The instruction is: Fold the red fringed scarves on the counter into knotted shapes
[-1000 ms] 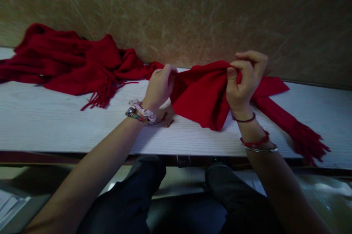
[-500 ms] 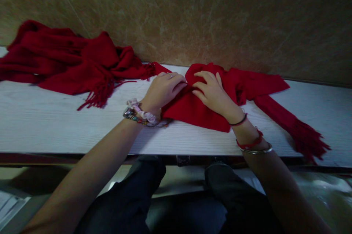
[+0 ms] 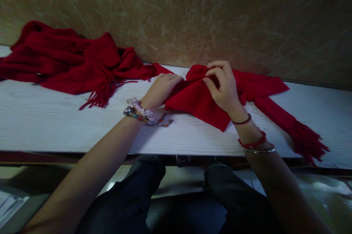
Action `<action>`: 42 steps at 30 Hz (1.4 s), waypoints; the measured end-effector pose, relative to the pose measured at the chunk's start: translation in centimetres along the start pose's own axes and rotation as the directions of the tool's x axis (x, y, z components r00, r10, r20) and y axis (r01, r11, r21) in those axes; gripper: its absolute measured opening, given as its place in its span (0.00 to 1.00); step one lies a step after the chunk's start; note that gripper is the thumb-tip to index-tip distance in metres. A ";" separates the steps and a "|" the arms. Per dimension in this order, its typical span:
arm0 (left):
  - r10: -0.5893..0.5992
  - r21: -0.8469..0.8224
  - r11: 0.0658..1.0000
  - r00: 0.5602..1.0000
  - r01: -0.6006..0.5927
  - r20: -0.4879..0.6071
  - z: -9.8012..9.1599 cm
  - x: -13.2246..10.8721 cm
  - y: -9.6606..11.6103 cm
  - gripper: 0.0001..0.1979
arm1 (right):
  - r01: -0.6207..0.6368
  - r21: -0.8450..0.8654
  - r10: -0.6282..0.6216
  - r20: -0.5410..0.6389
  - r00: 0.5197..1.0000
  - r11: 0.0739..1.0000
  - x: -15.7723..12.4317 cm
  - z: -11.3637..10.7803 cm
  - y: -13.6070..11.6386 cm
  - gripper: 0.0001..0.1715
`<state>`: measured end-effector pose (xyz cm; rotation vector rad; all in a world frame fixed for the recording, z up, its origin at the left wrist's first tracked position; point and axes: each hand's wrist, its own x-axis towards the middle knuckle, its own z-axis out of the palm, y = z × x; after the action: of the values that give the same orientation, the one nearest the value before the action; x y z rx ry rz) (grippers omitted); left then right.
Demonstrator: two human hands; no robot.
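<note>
A red scarf [image 3: 196,103] lies partly folded on the white wood-grain bench top, its near edge raised between my hands. My left hand [image 3: 163,86] is closed at the scarf's left side, its fingertips hidden behind the cloth. With thumb and bent fingers, my right hand [image 3: 221,85] pinches the upper edge of the fold, right of the left hand. The scarf's fringed end [image 3: 308,140] stretches off to the right, toward the near edge. Bracelets circle both wrists.
More red fringed scarves [image 3: 74,61] lie heaped at the left. A brown marbled wall [image 3: 176,17] rises along the far edge of the white surface [image 3: 55,124]. Below its near edge are my dark-trousered legs [image 3: 123,193] and, at lower left, a box [image 3: 13,204].
My right hand has slid right along the scarf's edge, its fingers now curled and pinching rather than spread over the cloth. The left hand stays nearly in place.
</note>
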<state>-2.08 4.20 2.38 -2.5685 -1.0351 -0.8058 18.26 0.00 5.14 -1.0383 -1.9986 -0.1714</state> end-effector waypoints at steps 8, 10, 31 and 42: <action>-0.151 -0.096 0.985 0.983 0.142 -0.100 -1.2 -0.1 -0.5 0.12 | -0.074 -0.112 0.058 -0.138 0.989 0.991 -0.3 -0.8 1.0 0.11; -0.196 -0.100 0.979 0.963 0.180 -0.187 -1.6 -0.1 -0.2 0.13 | -0.126 -0.174 0.116 -0.065 0.991 0.977 -0.5 -0.6 2.3 0.08; -0.009 -0.048 0.999 0.996 0.005 -0.086 -1.0 0.0 0.0 0.10 | -0.074 -0.037 0.069 -0.120 0.990 0.997 -0.3 -0.1 0.8 0.09; -0.132 -0.045 0.991 0.975 0.126 -0.179 -1.3 -0.1 -0.2 0.11 | -0.052 -0.171 0.068 0.084 0.994 0.984 -0.6 -0.6 3.0 0.07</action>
<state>-2.78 3.74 3.37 -2.4194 -1.1485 -1.0766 20.93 1.27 4.31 -1.2318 -2.0579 -0.2697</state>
